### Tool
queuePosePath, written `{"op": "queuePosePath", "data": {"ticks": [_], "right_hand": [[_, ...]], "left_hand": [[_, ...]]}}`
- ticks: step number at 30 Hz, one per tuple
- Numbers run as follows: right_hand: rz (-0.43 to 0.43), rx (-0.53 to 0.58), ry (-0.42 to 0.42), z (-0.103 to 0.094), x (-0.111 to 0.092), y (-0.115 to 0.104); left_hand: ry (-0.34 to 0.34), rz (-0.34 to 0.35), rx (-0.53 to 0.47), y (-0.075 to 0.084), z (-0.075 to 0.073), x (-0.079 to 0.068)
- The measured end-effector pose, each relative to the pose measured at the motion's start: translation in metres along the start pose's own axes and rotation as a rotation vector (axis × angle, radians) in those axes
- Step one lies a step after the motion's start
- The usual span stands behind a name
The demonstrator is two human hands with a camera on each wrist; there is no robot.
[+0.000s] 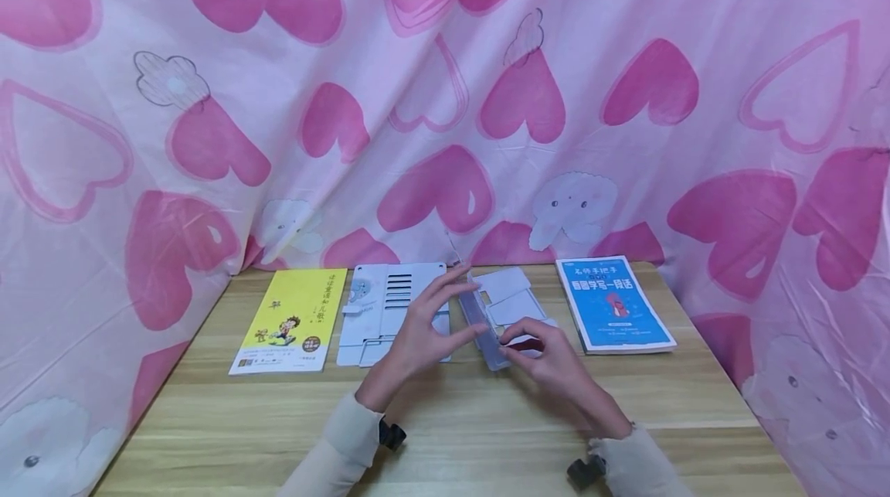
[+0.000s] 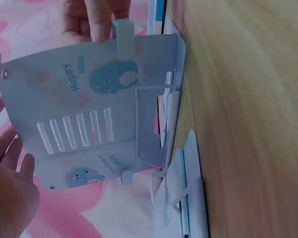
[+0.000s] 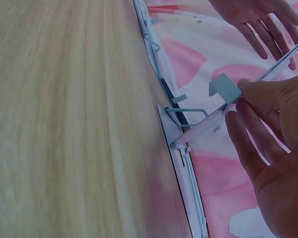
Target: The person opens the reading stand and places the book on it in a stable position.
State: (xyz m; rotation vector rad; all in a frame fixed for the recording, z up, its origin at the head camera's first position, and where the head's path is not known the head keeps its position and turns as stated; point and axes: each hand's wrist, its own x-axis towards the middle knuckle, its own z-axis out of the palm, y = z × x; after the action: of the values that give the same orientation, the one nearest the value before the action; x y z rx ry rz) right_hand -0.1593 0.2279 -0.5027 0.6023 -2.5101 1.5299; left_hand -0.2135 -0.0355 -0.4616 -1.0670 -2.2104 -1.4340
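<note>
- From where I stood, the pale bookstand (image 1: pixel 506 308) was on the wooden table (image 1: pixel 452 435), in front of the person, between the flat bookstand (image 1: pixel 375 311) and the blue book (image 1: pixel 615 304).
- Its panel (image 2: pixel 124 114) was raised at a slant from the base, which lay on the tabletop; I could make out a row of slots, "Happy Mini" lettering and little blue animals printed on it.
- The right hand (image 1: pixel 552 358) pinched the panel's side edge between thumb and fingers, right beside a small square clip (image 3: pixel 226 88).
- The left hand (image 1: pixel 426 331) was held up near the panel's other side, fingers loosely extended and thumb apart, gripping nothing; I couldn't tell whether its fingertips touched the edge.
- The flat bookstand lay to the person's left, folded down, and the yellow book (image 1: pixel 288 319) lay just beyond it.
- The blue book rested on the right of the table, cover up.
- Behind it all hung a pink curtain (image 1: pixel 431 41) patterned with hearts.
</note>
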Motion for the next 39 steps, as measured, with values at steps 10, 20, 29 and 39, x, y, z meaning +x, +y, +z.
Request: {"op": "queuePosePath", "data": {"ticks": [10, 20, 29, 39], "right_hand": [[0.178, -0.051, -0.047, -0.008, 0.011, 0.009], [0.22, -0.379, -0.091, -0.011, 0.021, 0.037], [0.323, -0.429, -0.118, -0.006, 0.026, 0.036], [0.445, -0.361, -0.099, -0.002, 0.032, 0.035]], "left_hand": [[-0.008, -0.037, 0.024, 0.0, -0.003, -0.002], [-0.011, -0.065, -0.006, -0.003, -0.01, -0.003], [0.011, -0.048, -0.044, -0.01, -0.02, -0.006], [0.066, -0.085, -0.025, -0.021, -0.025, -0.006]]}}
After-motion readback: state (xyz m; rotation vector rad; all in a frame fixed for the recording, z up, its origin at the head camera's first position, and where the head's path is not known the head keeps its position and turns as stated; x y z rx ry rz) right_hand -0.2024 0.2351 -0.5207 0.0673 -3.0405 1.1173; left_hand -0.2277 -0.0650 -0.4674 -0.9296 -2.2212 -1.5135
